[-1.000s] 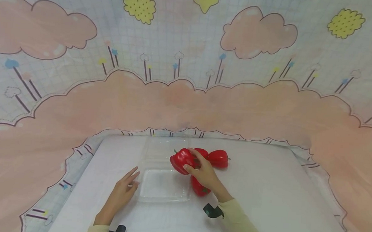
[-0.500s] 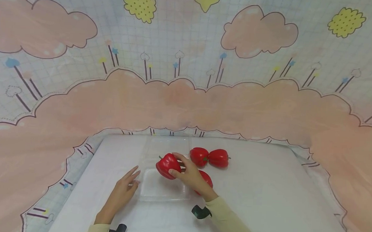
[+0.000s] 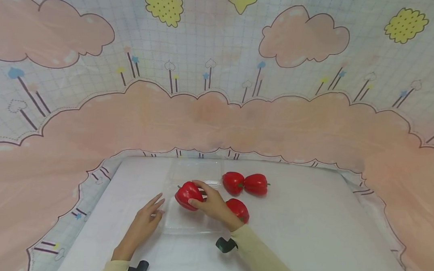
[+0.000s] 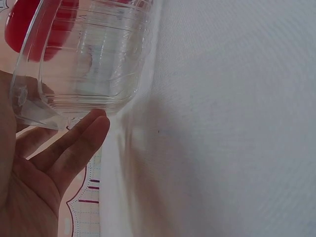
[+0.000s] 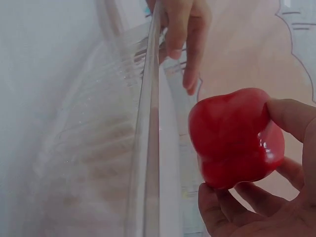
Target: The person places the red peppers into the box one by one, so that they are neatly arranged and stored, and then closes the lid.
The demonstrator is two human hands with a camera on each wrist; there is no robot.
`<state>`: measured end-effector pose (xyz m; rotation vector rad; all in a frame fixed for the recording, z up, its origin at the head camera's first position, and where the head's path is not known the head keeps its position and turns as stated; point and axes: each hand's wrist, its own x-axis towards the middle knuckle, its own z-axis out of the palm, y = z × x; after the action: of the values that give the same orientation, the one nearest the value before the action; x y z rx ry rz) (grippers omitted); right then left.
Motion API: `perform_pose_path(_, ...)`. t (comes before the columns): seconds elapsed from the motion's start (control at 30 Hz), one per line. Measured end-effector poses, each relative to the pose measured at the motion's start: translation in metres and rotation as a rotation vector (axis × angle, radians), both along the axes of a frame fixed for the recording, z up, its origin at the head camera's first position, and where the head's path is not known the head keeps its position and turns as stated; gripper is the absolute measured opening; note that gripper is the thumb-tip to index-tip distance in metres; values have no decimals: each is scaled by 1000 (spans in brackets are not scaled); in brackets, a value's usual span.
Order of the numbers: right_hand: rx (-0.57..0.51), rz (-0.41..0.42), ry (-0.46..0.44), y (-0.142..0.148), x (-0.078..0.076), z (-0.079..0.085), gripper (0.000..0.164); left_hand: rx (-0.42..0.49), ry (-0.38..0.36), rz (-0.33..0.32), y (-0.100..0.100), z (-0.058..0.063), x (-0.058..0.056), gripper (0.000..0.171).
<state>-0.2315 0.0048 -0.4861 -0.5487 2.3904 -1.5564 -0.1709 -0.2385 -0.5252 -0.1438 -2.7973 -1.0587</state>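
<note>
In the head view my right hand [image 3: 212, 205] grips a glossy red bell pepper [image 3: 189, 195] over the near part of a clear plastic clamshell box [image 3: 183, 230]. The right wrist view shows the thumb and fingers around this pepper [image 5: 237, 138], beside the upright clear wall. My left hand [image 3: 144, 221] rests at the box's left side with relaxed fingers. In the left wrist view its fingertips [image 4: 101, 123] are right at the box's corner, below the clear wall [image 4: 84, 98].
Two red peppers lie end to end to the right of the box's lid, one pepper [image 3: 233, 182] left of the other pepper [image 3: 256, 184]. Another pepper [image 3: 238, 210] lies behind my right forearm. A white cloth [image 3: 307, 228] covers the table, with a patterned backdrop [image 3: 217, 123] behind.
My right hand has carried the red bell pepper leftward and slightly nearer, from beside the other peppers to over the box. The left hand has stayed in place.
</note>
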Motion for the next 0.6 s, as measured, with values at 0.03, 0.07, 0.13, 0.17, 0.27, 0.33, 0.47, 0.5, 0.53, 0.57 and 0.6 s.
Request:
perform_pose_path(0.03, 5, 1, -1, -2, -1, 0, 66, -4, 3, 1, 0, 0, 0, 46)
perform_pose_path(0.07, 9, 3, 1, -4, -1, 1, 66, -4, 6, 3, 0, 0, 0, 46)
perform_pose_path(0.13, 17, 4, -4, -8, -2, 1, 66, -7, 16, 3, 0, -1, 0, 45)
perform_pose_path(0.17, 20, 3, -7, -9, -3, 1, 66, -7, 21, 0, 0, -2, 0, 45)
perform_pose_path(0.27, 36, -2, -17, -14, -5, 0, 67, -4, 24, -4, -1, -4, 0, 45)
perform_pose_path(0.33, 53, -6, -19, -17, -7, -2, 67, -3, 19, -6, -2, -5, -1, 45)
perform_pose_path(0.47, 95, -9, -17, -22, -11, -6, 68, 0, 11, -7, -2, -5, -1, 45)
perform_pose_path(0.5, 101, -9, -19, -23, -12, -7, 68, 1, 11, -6, -2, -4, -1, 45)
perform_pose_path(0.53, 106, -10, -21, -24, -13, -8, 68, 2, 13, -6, -2, -4, 0, 45)
perform_pose_path(0.57, 112, -11, -24, -25, -13, -8, 68, 3, 18, -9, -2, -4, 0, 45)
perform_pose_path(0.6, 114, -11, -27, -26, -13, -9, 68, 4, 23, -11, -3, -3, 0, 45)
